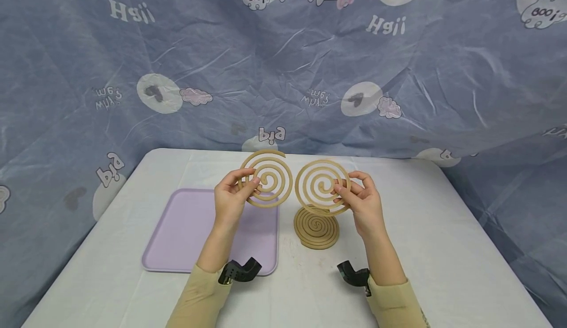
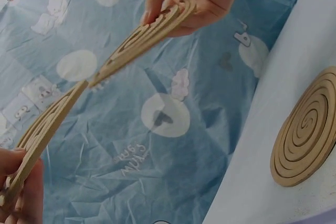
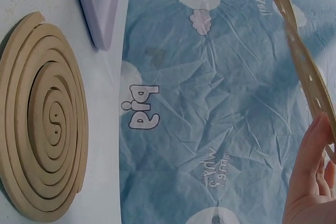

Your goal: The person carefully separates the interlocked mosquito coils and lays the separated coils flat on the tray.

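Observation:
My left hand (image 1: pixel 231 194) pinches a tan mosquito coil (image 1: pixel 270 201) between thumb and fingers, held up in front of me. In my right hand (image 1: pixel 364 204) is a second mosquito coil (image 1: pixel 301 193), gripped at its right side. Both are single open spirals, raised side by side with their near edges close together. Below the right one, a stack of mosquito coils (image 1: pixel 316 233) lies on the table, its spirals nested tightly. The left wrist view shows the two raised coils (image 2: pixel 50 121) nearly edge-on, their rims meeting in that view.
A lilac tray (image 1: pixel 177 229) lies on the left of the white table (image 1: pixel 443 249), partly behind my left forearm. Behind the table hangs a blue printed cloth (image 1: pixel 274 72). A black wrist mount (image 1: pixel 241 271) juts from each sleeve.

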Motion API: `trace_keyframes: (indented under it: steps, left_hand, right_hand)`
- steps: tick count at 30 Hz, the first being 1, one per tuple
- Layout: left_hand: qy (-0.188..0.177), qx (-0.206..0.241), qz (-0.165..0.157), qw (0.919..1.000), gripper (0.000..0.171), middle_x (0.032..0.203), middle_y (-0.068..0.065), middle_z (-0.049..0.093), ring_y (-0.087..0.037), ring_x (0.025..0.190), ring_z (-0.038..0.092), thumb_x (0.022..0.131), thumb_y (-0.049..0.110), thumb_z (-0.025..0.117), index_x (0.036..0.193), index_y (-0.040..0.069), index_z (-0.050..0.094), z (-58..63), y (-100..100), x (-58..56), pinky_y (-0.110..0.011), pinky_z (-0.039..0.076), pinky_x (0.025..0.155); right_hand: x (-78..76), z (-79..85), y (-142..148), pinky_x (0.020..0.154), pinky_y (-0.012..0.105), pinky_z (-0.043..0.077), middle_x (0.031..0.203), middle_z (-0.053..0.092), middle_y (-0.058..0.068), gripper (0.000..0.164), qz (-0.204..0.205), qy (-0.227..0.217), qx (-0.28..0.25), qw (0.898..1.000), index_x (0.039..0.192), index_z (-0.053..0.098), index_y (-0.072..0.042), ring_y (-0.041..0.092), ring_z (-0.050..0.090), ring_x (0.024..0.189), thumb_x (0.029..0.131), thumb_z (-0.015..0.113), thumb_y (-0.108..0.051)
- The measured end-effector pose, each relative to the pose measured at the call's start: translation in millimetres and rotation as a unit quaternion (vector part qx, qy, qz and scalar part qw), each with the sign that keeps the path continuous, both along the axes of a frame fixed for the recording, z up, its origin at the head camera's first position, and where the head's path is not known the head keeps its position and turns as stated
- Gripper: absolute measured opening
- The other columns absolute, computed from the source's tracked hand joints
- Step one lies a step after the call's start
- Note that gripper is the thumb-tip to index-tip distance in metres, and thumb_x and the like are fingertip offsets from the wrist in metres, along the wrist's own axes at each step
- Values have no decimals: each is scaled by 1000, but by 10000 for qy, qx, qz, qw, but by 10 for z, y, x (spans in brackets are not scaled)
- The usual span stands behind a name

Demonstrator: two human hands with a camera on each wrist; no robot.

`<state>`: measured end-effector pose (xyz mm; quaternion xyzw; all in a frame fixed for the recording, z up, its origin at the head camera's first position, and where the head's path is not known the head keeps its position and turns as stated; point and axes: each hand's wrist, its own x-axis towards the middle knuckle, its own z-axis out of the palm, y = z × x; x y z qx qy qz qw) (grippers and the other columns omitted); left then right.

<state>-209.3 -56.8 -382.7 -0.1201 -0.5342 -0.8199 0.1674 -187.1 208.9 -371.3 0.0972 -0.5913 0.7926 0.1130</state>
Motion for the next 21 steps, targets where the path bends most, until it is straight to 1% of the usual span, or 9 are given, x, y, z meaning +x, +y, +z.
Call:
trace_keyframes:
  steps: [3, 7, 9, 11, 13, 15, 17, 19, 21]
  left_hand:
    - [0, 7, -33, 10000, 25, 95, -10, 63, -14, 55, 62, 79, -13, 66, 104, -16, 59, 5, -10, -2, -19, 51, 50]
    - [-45, -17, -125, 9999, 26, 93, -10, 63, -13, 55, 62, 79, -13, 67, 104, -18, 58, 3, -21, -2, -19, 51, 50]
    - [-89, -37, -168, 9998, 27, 93, -10, 62, -13, 55, 62, 79, -13, 67, 104, -18, 58, 3, -31, 4, -19, 52, 50]
    - [-156, -106, -190, 9996, 27, 93, -10, 62, -13, 55, 62, 79, -13, 67, 104, -17, 58, -1, -50, 16, -20, 52, 51]
    - [-225, -182, -213, 9994, 27, 93, -11, 62, -13, 55, 62, 79, -12, 67, 104, -16, 59, -12, -78, 26, -20, 52, 51]
    - [-298, -265, -221, 9990, 27, 93, -11, 63, -14, 55, 62, 79, -11, 68, 105, -16, 59, -30, -118, 33, -20, 52, 51]
    - [-357, -339, -215, 9986, 27, 92, -10, 64, -14, 55, 62, 79, -10, 68, 105, -15, 60, -54, -164, 36, -21, 52, 51]
    - [-384, -415, -207, 9982, 28, 88, -9, 64, -14, 55, 62, 80, -9, 68, 105, -14, 60, -73, -215, 42, -22, 52, 51]
    - [-409, -507, -202, 9977, 28, 87, -7, 65, -15, 55, 62, 80, -9, 68, 106, -14, 60, -93, -268, 44, -23, 52, 51]
  right_hand:
    - [-2, -16, -8, 58, 25, 54, 88, 70, 7, 30, -31, 145, -3, 9999, 101, 43, -8, 17, 66, 70, 86, 59, 11]
    - [-12, -51, -38, 57, 26, 54, 88, 69, 8, 23, -44, 357, 60, 9993, 95, 47, -3, 18, 66, 71, 84, 60, 13]
    - [-21, -66, -59, 56, 26, 54, 86, 70, 7, 18, -101, 349, 160, 9992, 92, 52, -2, 17, 66, 68, 84, 62, 10]
    - [-25, -75, -83, 56, 23, 52, 83, 70, 4, 11, -183, 224, 337, 9990, 91, 58, -3, 15, 65, 67, 86, 63, 6]
    - [-21, -76, -104, 59, 23, 52, 85, 71, 1, 4, -150, 65, 585, 9982, 92, 63, -5, 13, 66, 70, 89, 62, -2]
    - [-10, -73, -119, 64, 24, 53, 89, 71, 0, 11, 55, -9, 840, 9964, 98, 64, -1, 14, 66, 77, 93, 58, -8]
    - [6, -60, -132, 70, 26, 54, 97, 70, 0, 22, 428, -24, 1069, 9934, 106, 62, 7, 15, 66, 88, 96, 51, -9]
    - [17, -53, -140, 73, 26, 54, 104, 69, 2, 27, 832, 32, 1288, 9882, 113, 57, 13, 16, 65, 94, 97, 43, -4]
    - [25, -50, -145, 73, 26, 53, 109, 67, 5, 30, 1198, 92, 1496, 9814, 118, 52, 16, 16, 64, 96, 95, 40, 1]
